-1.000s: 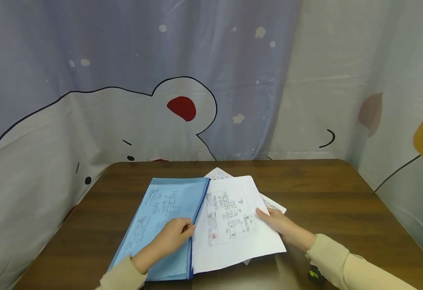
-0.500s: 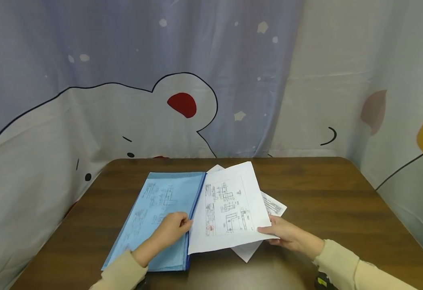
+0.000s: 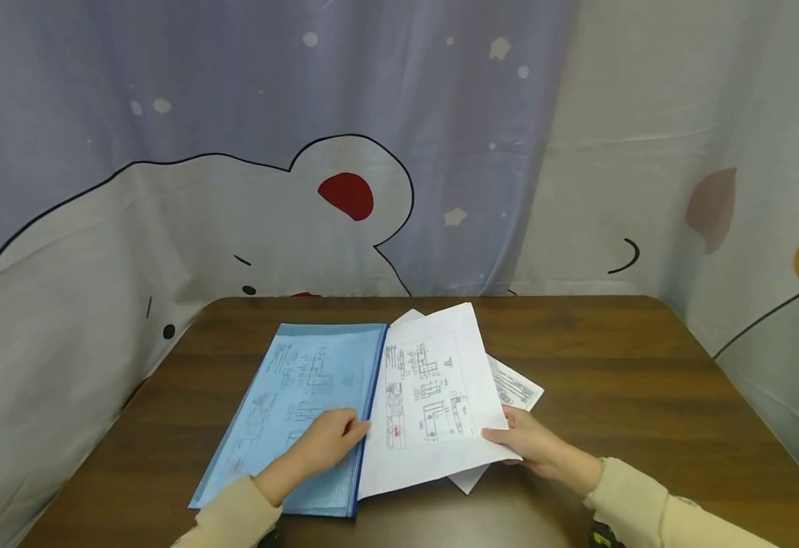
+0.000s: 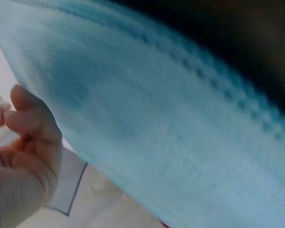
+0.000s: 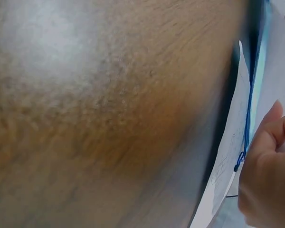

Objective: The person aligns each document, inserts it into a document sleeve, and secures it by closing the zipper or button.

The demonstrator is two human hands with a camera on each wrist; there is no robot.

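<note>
Since half a second back, your right hand (image 3: 533,445) has slid the printed sheet (image 3: 434,403) a touch further left, so its left edge now sits at the blue zip pouch's (image 3: 304,407) open side. Left hand (image 3: 327,441) pinches the pouch's upper flap at that dark-blue edge; right hand pinches the sheet's near-right corner. Pouch lies left of the table's (image 3: 612,365) centre, near the front edge. Step looks like feeding the sheet in; next you'd need the flap lifted and the sheet kept flat and square. Loose papers (image 3: 516,388) underneath could snag. Cartoon curtain (image 3: 345,190) hangs behind the table's far edge.
</note>
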